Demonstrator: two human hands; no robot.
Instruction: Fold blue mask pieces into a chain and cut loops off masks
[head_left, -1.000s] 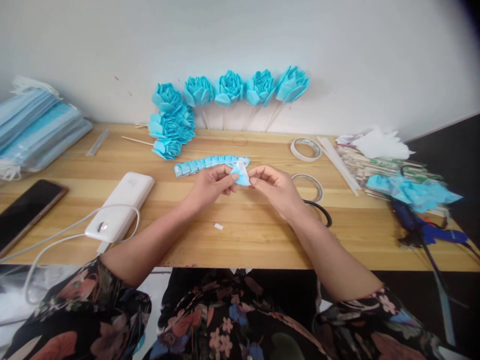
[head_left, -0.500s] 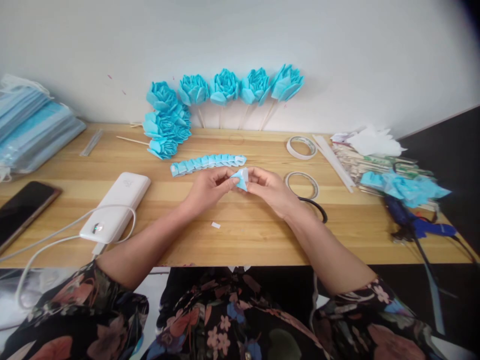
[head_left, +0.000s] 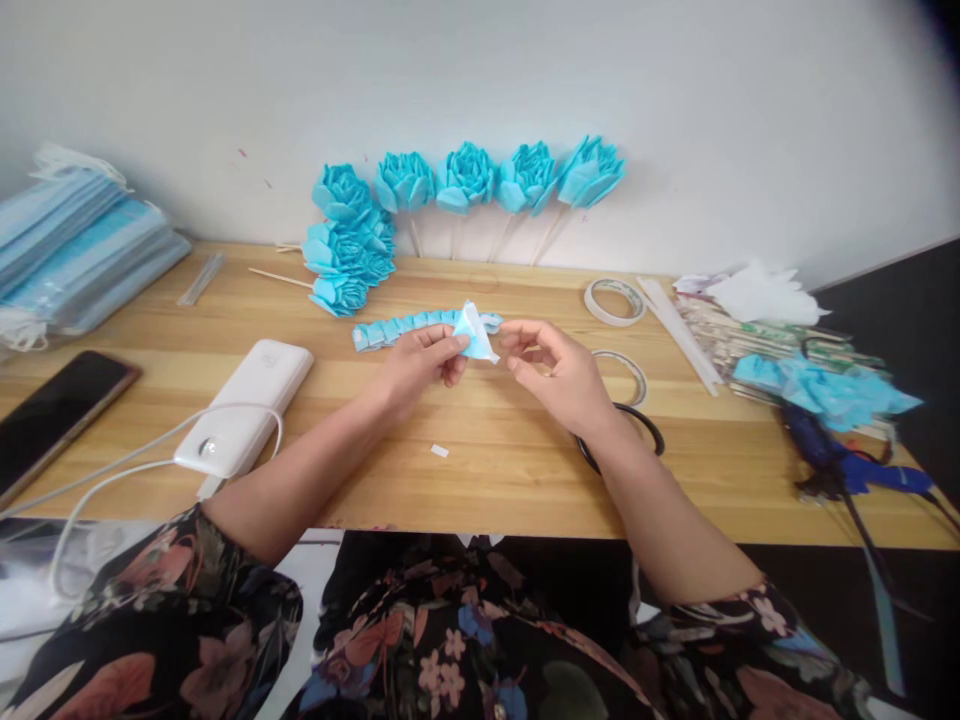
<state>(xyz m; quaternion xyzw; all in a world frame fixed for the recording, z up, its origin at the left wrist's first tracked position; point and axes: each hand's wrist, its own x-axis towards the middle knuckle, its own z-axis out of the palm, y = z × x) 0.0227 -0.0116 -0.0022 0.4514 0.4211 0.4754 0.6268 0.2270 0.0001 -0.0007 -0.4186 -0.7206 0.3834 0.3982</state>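
Note:
A small folded light-blue piece of mask fabric [head_left: 472, 335], white along its edge, is pinched in my left hand [head_left: 420, 368] above the middle of the table. Just to its right, my right hand [head_left: 559, 375] has its thumb and fingers apart and appears to hold nothing. Behind the left hand lies a row of overlapping folded blue pieces [head_left: 390, 328], partly covered by the held piece. A small white strip [head_left: 439, 451] rests on the wood in front of my hands.
Blue fabric flowers on sticks [head_left: 466, 178] lean against the wall, with more heaped [head_left: 349, 245] to their left. Left are masks [head_left: 82, 245], a phone [head_left: 64, 420] and a power bank [head_left: 244, 410]. Tape rolls [head_left: 615, 302], glue sticks [head_left: 679, 335] and a blue glue gun [head_left: 847, 470] lie right.
My right hand has let go of the folded piece and moved slightly right, its fingers opening. The piece stays in my left hand, turned so more of it shows. The view has shifted slightly.

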